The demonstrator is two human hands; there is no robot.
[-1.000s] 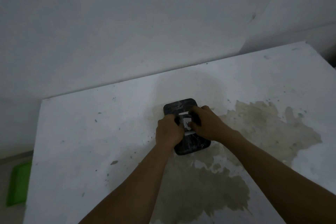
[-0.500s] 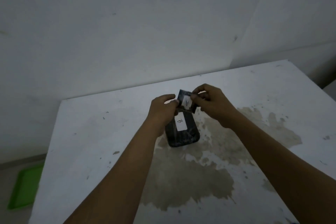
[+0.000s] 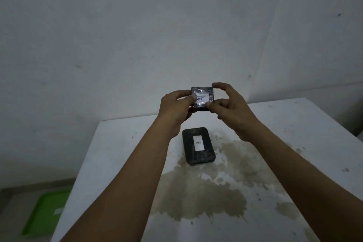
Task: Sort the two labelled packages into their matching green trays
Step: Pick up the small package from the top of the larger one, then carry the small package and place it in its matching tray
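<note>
A small dark package with a white label marked A (image 3: 202, 98) is held up in the air above the table, facing me. My left hand (image 3: 176, 109) pinches its left side and my right hand (image 3: 230, 108) pinches its lower right corner, index finger arched over the top. Below them a larger dark package with a white label marked B (image 3: 198, 146) lies flat on the white table (image 3: 121, 153). A green tray (image 3: 46, 214) with a white label rests on the floor at the lower left, partly cut off by the table edge.
The table top carries a wide brownish stain (image 3: 206, 192) in front of and to the right of the B package. A grey wall (image 3: 137, 35) stands close behind the table. The floor lies to the left of the table.
Both hands have lifted the A package off the B package and raised it higher, turning its label toward me. The B package has stayed flat on the table.
</note>
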